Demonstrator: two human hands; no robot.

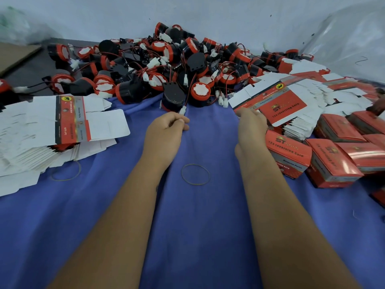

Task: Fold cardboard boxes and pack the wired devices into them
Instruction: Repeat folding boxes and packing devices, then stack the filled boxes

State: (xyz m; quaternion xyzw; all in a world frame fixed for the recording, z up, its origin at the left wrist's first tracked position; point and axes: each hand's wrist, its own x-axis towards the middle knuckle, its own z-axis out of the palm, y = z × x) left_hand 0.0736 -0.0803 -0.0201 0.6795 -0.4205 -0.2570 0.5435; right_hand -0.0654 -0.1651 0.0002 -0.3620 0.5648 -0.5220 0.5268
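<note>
**Hands at the edge of the pile**

Blue cloth [198,226] covered the work surface, and both bare forearms stretched out over it. A rubber band [195,174] lay on the cloth between the arms, and another one [66,171] lay near the left stack of flat box blanks [52,130]. The left hand [166,127] rested with its fingers curled, pinching nothing that could be made out, its fingertips just beside a white connector [182,110]. The right hand [251,124] reached to the edge of a flat red-and-white box blank [270,101] atop the right stack; whether it gripped the card could not be told. Folded red boxes [333,159] sat close together at the right. Farther back, black-and-red wired devices [166,65] lay heaped against a pale wall [229,15].
</note>
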